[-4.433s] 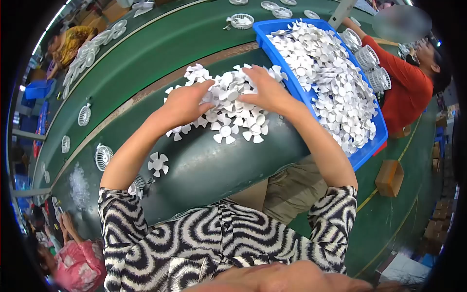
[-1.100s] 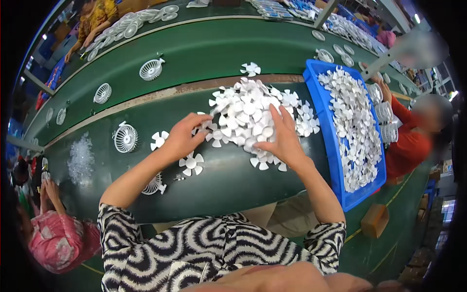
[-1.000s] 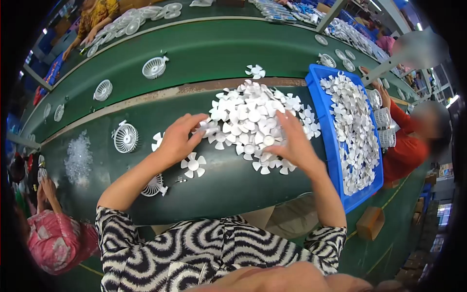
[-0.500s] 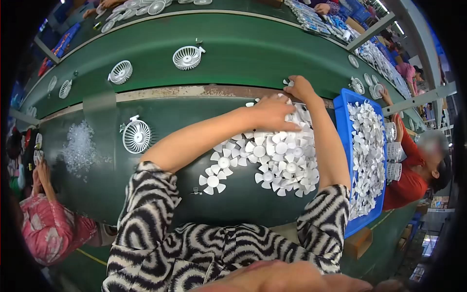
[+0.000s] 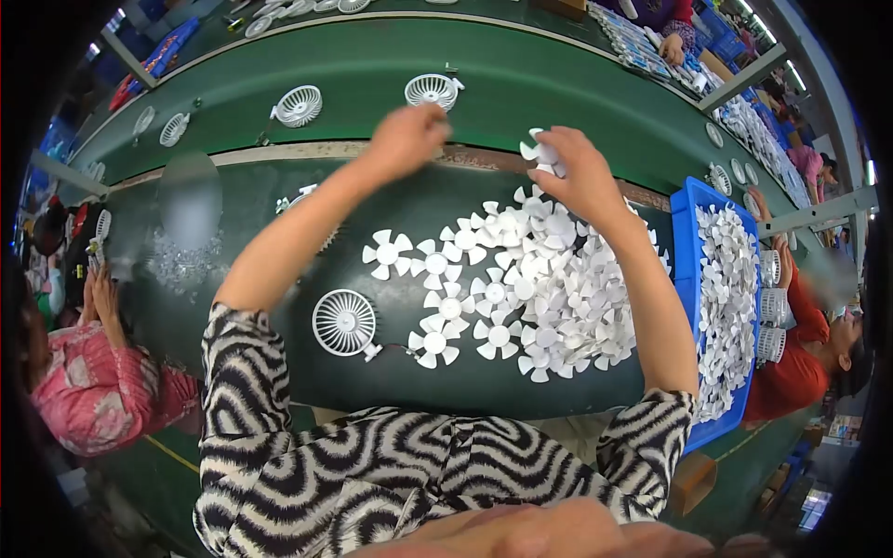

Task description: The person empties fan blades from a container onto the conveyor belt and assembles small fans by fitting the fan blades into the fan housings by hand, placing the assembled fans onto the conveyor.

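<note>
Above the far edge of the pile, my right hand [image 5: 584, 181] pinches a white fan blade [image 5: 532, 151] between thumb and fingers, lifted near the worn strip [image 5: 474, 157] that borders the belt. My left hand [image 5: 402, 144] is raised well apart from it, just beside a round white housing [image 5: 431, 90] in view; the hand is blurred, so I cannot tell whether its fingers close on anything or touch that housing.

Below my right wrist, the pile of fan blades [image 5: 567, 298] spreads over the dark green surface [image 5: 400, 386]. At its left, looser blades [image 5: 434, 263] lie flat, some overlapping, some apart. Nearer my body, a ribbed fan housing [image 5: 344, 323] lies with its open side up, and a second housing [image 5: 302, 198] is partly covered by my left forearm.

To the right of the pile stands a blue tray [image 5: 686, 232] full of more fan blades, with stacked housings [image 5: 772, 302] along its far side, next to a person in red [image 5: 786, 377]. Across from me, the green belt [image 5: 363, 56] carries several housings. On my left sits a person in pink [image 5: 102, 400], hands close together.
</note>
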Demonstrator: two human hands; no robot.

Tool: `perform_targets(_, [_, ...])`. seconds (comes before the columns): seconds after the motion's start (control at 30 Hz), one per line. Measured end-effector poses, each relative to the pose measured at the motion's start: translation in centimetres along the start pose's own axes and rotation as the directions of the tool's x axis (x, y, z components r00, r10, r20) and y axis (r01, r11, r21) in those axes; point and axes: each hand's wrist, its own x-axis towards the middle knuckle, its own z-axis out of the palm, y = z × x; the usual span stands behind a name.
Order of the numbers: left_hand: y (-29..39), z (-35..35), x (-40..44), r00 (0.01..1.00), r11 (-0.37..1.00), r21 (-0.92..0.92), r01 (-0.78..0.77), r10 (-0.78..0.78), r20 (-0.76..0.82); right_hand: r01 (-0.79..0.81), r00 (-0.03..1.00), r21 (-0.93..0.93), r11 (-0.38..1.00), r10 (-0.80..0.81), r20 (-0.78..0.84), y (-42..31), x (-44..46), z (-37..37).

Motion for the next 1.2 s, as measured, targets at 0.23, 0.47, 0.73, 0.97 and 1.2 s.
perform_targets(0.23, [-8.3,2.2,8.8,0.918,0.896,0.206,0.393,-0.371,-0.140,-0.057,0.950,0.163,0.985,0.003,0.313,-12.2,-13.6,-2.6])
perform_targets(0.47, [-6.8,2.5,8.0,0.888,0.846,-0.285,0.450,-0.457,0.043,-0.203,0.947,0.054,0.978,0.181,0.265,-17.5,-23.6,5.1])
perform_targets(0.73, [0.8,-4.8,-9.7,0.881,0.457,-0.787,0.415,-0.418,0.223,-0.234,0.958,-0.072,0.970,0.243,0.151,-18.7,-24.4,6.0])
perform_targets(0.97, [1.4,-6.6,-19.4,0.893,0.128,-0.917,0.377,-0.314,0.324,-0.285,0.935,-0.149,0.947,0.309,0.174,-19.7,-23.5,7.0])
perform_targets(1.2, [-0.3,-5.4,-21.5,0.935,-0.016,-0.951,0.307,-0.180,0.305,-0.368,0.917,0.200,0.908,0.319,0.239,-21.7,-20.6,3.9])
